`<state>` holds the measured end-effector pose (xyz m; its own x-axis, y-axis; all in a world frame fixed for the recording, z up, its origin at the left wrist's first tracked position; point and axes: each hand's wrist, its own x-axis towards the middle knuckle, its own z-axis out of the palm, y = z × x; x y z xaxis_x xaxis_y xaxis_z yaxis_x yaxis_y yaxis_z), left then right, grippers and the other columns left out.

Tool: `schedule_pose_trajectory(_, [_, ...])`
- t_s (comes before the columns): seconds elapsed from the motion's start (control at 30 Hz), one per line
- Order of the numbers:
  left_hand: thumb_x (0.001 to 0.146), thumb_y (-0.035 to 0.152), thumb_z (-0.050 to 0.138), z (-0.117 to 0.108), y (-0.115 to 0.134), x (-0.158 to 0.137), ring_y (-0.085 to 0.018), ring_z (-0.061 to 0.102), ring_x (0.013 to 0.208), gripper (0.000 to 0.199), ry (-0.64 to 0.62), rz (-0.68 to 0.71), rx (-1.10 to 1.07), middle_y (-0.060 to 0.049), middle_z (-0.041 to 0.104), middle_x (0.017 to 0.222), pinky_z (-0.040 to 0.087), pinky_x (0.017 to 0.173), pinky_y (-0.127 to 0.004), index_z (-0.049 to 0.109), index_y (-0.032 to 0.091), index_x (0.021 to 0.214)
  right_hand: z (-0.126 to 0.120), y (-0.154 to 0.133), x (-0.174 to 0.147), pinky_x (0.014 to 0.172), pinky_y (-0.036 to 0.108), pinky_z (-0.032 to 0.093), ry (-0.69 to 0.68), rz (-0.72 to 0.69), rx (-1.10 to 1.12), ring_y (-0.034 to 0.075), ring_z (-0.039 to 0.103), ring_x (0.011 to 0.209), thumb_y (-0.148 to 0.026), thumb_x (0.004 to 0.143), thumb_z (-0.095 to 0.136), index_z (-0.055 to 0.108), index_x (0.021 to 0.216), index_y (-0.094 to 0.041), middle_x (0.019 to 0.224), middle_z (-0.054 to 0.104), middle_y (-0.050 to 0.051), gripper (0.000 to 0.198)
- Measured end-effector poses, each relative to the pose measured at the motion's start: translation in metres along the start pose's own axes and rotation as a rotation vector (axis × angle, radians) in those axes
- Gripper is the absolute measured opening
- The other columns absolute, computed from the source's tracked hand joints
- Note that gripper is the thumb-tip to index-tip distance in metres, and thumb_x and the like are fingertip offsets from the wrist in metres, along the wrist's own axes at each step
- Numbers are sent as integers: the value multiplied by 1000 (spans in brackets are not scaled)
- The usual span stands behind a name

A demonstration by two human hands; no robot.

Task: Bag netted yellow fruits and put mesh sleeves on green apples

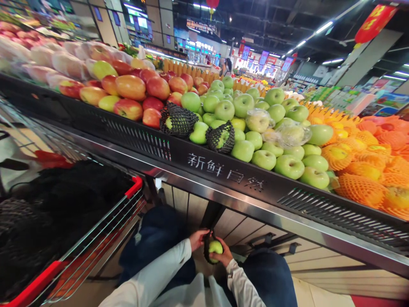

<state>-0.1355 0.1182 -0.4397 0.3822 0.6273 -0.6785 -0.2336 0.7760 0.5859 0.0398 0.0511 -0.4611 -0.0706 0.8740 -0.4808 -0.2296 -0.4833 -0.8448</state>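
Note:
Low in the view, my left hand (197,238) and my right hand (224,256) together hold a green apple (215,247) partly wrapped in a black foam net sleeve (207,249). The left hand's fingers grip the net's edge; the right hand cups the apple from below. Both are below the edge of the fruit display stand (223,170). On the stand lies a pile of green apples (271,145), two of them in black nets (179,120) (221,137).
Red apples (134,91) lie left of the green ones, orange-netted fruit (367,170) to the right. A shopping cart with red trim (134,187) holding black netting (64,204) stands at my left. Store aisles stretch behind.

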Motion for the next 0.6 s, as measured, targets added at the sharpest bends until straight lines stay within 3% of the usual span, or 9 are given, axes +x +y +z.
schedule_pose_trajectory(0.07, [72,37,82,-1,-7,4,-12,63,72,36,59,49,78,-1,70,85,40,58,-20,64,16,96,0,-1,-4,89,31,48,-8,44,3,18,62,87,-21,33,93,67,106,-15,92,70,3,78])
schedule_pose_trajectory(0.2, [56,41,93,-2,-17,6,-12,53,60,53,100,113,307,3,61,72,38,61,-25,60,17,90,2,0,-11,87,31,48,-15,121,34,19,63,89,-31,36,93,68,106,-15,94,70,5,76])
schedule_pose_trajectory(0.3, [64,43,87,1,-19,3,-15,56,76,50,84,239,435,4,59,82,46,82,-30,57,21,96,2,1,-11,84,30,48,-34,154,81,19,63,86,-34,34,94,66,107,-13,93,70,5,80])
schedule_pose_trajectory(0.4, [79,50,70,6,-18,-1,-20,55,101,31,19,359,538,-1,58,90,38,107,-34,62,20,85,2,2,-8,86,29,49,-30,177,150,19,64,89,-38,33,93,66,104,-14,98,69,6,80])
schedule_pose_trajectory(0.47, [86,57,56,9,-18,-4,-24,53,110,39,-45,394,587,-4,59,94,33,114,-38,66,19,79,2,2,-6,87,29,50,-25,185,198,18,64,91,-42,34,93,66,101,-14,102,69,7,78])
schedule_pose_trajectory(0.53, [86,61,54,11,-20,-9,-27,54,115,45,-118,403,611,-6,63,101,34,115,-40,71,20,91,2,2,-5,83,31,53,-27,214,235,19,65,85,-49,37,92,67,98,-12,95,69,8,75])
schedule_pose_trajectory(0.6, [71,60,73,13,-24,-16,-29,56,119,57,-187,406,614,-6,65,114,38,112,-40,66,23,115,2,1,-6,73,35,54,-26,265,263,21,64,76,-57,44,88,67,95,-11,81,67,9,72])
